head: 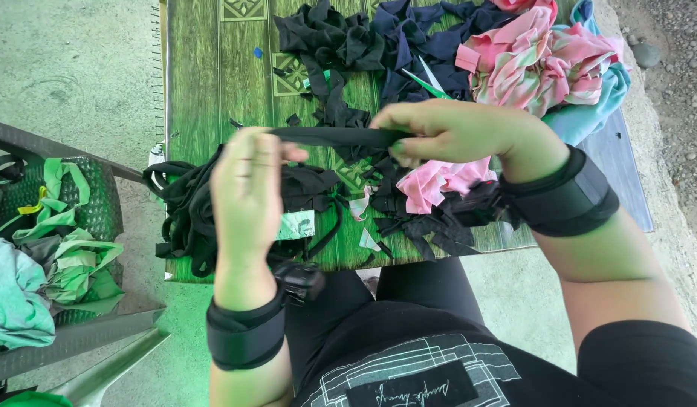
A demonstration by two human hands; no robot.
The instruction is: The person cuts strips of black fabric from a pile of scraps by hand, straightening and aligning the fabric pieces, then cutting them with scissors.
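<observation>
My left hand (247, 192) and my right hand (446, 132) each pinch one end of a black fabric strip (333, 136), stretched taut between them above a low green table (205, 83). Both wrists wear black straps. Under my hands lies a heap of black fabric strips (186, 203) at the table's near left and loose black scraps (431, 222) with a pink scrap (431, 183) near the front edge.
At the table's far side lie piles of black (330, 41), dark blue (424, 41), pink patterned (541, 60) and light blue cloth (601, 105). A dark woven basket (100, 203) with green strips stands left on the concrete floor. Gravel lies at the right.
</observation>
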